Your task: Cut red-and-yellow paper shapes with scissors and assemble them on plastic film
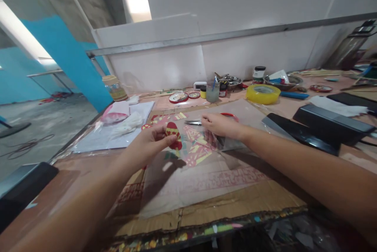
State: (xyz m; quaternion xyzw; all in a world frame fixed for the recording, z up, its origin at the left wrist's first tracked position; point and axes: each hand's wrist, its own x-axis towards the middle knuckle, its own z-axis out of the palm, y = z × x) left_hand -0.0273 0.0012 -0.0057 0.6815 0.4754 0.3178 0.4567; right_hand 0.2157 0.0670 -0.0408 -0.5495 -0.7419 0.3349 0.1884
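Observation:
My left hand (pixel 160 136) pinches a small oval cut-out (pixel 173 131), patterned in red and yellow, between thumb and fingers above the work sheet. Farther right, my right hand (pixel 219 126) is closed over a pair of scissors (pixel 193 122). Their metal blades point left, and a red handle loop shows behind the hand; the fingertips are partly hidden. Under both hands lies a translucent sheet (pixel 188 189) over a printed red design. Red, yellow and green cut pieces (pixel 197 146) are spread on it between the hands.
Cardboard (pixel 235 205) lies beneath the sheet along the table's front. At the back stand a cup of cloudy water (pixel 212 92), small paint jars and metal bowls. A yellow tape roll (pixel 263 94) is back right, dark boxes (pixel 332 124) at right, and crumpled tissue (pixel 128 126) at left.

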